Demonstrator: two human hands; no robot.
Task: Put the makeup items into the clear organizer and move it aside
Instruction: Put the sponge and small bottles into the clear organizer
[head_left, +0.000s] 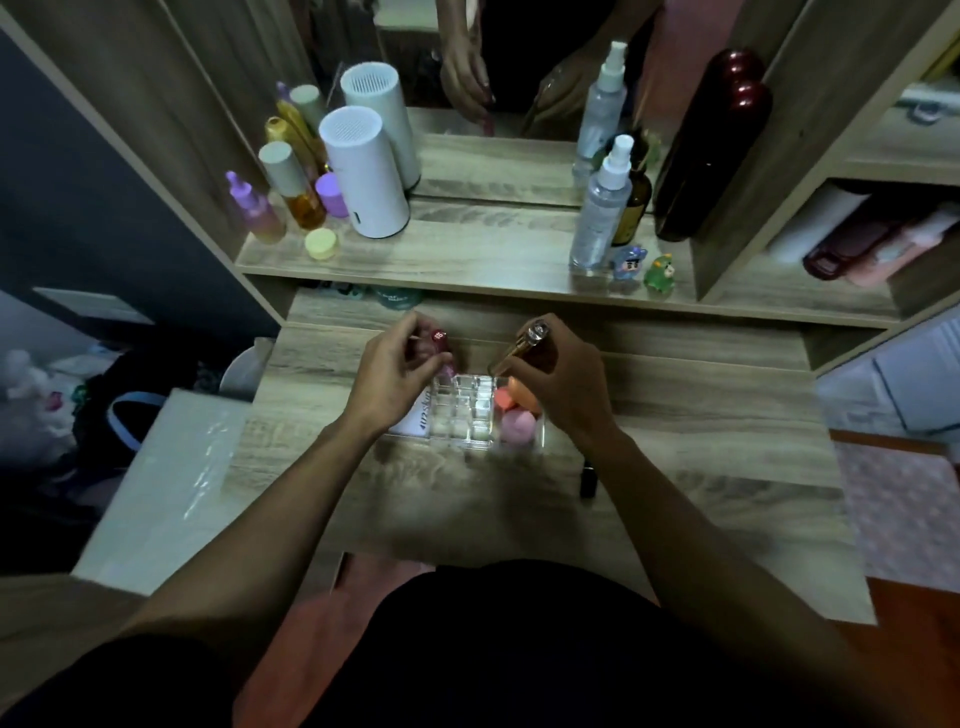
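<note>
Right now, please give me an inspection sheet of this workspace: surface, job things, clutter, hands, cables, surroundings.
Surface: wooden desk, mostly bare.
Job's things: clear organizer at centre, pink sponges in its right part; dark tube lies beside it.
Clutter: bottles, white cylinder, spray bottle, two figurines on the shelf.
Hands: left hand holds a pink tube; right hand holds a gold tube.
Cables: nothing seen.
Surroundings: mirror behind.
</note>
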